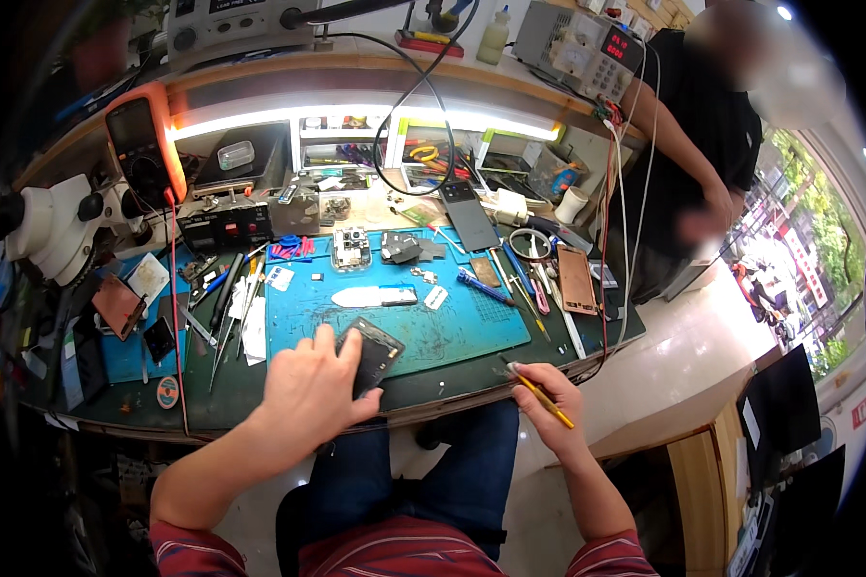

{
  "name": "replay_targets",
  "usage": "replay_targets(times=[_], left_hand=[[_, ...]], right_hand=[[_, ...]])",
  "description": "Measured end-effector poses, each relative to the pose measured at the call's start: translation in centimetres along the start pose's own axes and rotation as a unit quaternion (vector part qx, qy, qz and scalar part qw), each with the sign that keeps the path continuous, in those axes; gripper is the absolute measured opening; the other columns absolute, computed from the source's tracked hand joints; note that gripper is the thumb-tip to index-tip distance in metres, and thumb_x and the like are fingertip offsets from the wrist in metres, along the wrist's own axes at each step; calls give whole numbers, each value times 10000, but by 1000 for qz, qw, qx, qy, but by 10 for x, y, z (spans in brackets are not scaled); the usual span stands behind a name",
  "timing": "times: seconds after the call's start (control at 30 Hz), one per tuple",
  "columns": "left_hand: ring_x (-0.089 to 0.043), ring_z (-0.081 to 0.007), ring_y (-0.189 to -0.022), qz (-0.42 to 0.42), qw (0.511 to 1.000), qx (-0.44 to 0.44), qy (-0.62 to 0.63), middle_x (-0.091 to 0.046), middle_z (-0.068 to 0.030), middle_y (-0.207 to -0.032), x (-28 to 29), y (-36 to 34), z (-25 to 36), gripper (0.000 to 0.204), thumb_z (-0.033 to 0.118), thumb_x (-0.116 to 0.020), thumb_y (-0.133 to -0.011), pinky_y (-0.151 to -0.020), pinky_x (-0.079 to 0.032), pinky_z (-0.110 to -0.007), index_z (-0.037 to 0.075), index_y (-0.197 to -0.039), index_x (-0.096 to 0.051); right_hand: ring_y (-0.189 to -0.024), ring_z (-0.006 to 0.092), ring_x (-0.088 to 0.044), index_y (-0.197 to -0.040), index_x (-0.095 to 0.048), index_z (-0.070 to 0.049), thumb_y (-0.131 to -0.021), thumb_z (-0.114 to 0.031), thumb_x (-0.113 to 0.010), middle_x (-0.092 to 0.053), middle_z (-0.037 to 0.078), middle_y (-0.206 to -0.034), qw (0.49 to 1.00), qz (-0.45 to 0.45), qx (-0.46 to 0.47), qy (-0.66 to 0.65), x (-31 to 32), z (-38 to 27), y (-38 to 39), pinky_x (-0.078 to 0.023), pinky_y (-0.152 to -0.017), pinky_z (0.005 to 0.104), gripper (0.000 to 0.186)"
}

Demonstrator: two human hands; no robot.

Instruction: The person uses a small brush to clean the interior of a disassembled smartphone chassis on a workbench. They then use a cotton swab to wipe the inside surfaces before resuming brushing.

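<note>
My left hand (308, 389) grips a dark, flat phone part (375, 354), tilted over the front edge of the blue work mat (452, 356). Small metallic contacts show along its right edge. Off to the right, past the bench edge, my right hand (553, 409) is closed around a slim tool with a yellow handle (554, 407); its thin dark tip points up and left, apart from the phone part. Behind my left hand on the mat lie a white, blade-shaped piece (373, 296), an opened phone body (351, 250) and some dark phone parts (409, 248).
Screwdrivers and tweezers (245, 313) crowd the mat's left side. A black phone (469, 219), a magnifier ring (529, 246) and a brown phone cover (576, 281) lie to the right. An orange multimeter (146, 144) and white microscope (53, 231) stand left. Another person (688, 135) stands at right.
</note>
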State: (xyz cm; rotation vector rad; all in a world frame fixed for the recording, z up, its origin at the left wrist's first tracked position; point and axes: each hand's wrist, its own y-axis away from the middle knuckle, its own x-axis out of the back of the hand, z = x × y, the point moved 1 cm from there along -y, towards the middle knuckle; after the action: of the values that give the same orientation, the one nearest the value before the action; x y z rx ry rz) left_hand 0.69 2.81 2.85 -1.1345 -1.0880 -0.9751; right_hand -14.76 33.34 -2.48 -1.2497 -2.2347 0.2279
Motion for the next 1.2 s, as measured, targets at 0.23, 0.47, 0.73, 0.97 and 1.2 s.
replay_targets(times=[0.23,0.47,0.73,0.97,1.2], left_hand=[[-663,-258,-955,-11,999,16,-30,-618,-115,-1014,-25,3,25,803,555,-829,-811,-695,-562,-372,22,-1393,-681],[-616,-185,-980,27,999,40,-21,-580,-41,-1019,-33,10,30,755,547,-817,-815,-685,-526,-319,49,-1369,-699],[-596,-169,-994,18,998,37,-37,-564,-31,-1018,-29,12,28,758,558,-814,-818,-655,-506,-305,62,-1381,-702],[-600,-168,-966,35,998,39,-18,-557,-33,-1006,-29,10,27,755,524,-833,-780,-633,-492,-309,64,-1367,-710],[-594,-166,-959,39,998,39,-14,-549,-30,-997,-30,11,27,746,512,-837,-787,-634,-485,-305,59,-1365,-710]], right_hand=[[-889,185,-748,-1190,-769,12,-971,-49,-759,-778,122,-1007,995,-97,18,-25,-50,-14,-26,-578,-805,296,227],[-841,205,-765,-1147,-784,4,-956,-21,-735,-790,135,-995,990,-120,67,15,-81,-8,-48,-592,-759,302,198],[-891,188,-803,-1127,-791,30,-965,35,-689,-811,140,-1008,991,-129,38,0,-83,-7,-51,-635,-823,288,192],[-880,188,-805,-1120,-795,31,-974,27,-690,-812,143,-998,991,-133,29,10,-79,-12,-58,-636,-820,284,180],[-869,183,-804,-1117,-790,45,-980,22,-684,-810,149,-990,992,-127,20,7,-88,-14,-55,-635,-799,279,175]])
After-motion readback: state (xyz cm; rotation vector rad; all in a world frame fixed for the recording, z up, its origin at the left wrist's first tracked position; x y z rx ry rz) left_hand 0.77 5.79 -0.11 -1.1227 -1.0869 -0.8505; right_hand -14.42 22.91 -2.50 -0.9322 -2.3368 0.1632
